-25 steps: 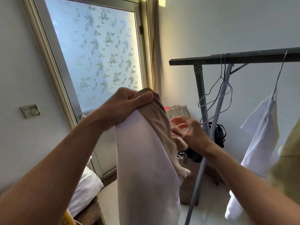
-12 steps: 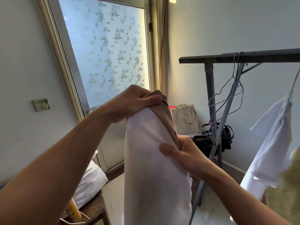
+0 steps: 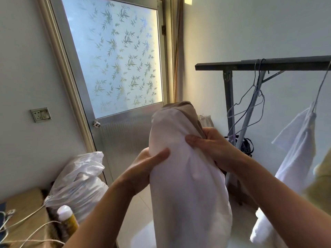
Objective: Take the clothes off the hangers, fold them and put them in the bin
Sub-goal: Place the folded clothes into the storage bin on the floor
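A white garment (image 3: 186, 176) with a tan piece (image 3: 186, 109) at its top hangs upright in front of me, held between both hands. My left hand (image 3: 145, 167) grips its left edge with the thumb across the white cloth. My right hand (image 3: 213, 145) grips the right side, thumb on the front, fingers behind. Another white garment (image 3: 297, 145) hangs from a wire hanger (image 3: 322, 86) on the dark rack bar (image 3: 250, 65) at the right. Empty wire hangers (image 3: 250, 111) dangle from the same bar. No bin is in view.
A frosted-glass door (image 3: 114, 59) with a round knob (image 3: 96, 124) stands behind. At lower left a white plastic bag (image 3: 78, 178) lies beside a wooden surface (image 3: 26, 203) with a yellow bottle (image 3: 68, 219) and cords. A yellowish cloth (image 3: 320, 185) shows at the right edge.
My left hand let go of the garment's top and came down to grip its left side. The right hand stayed on the right side. The camera tilted downward.
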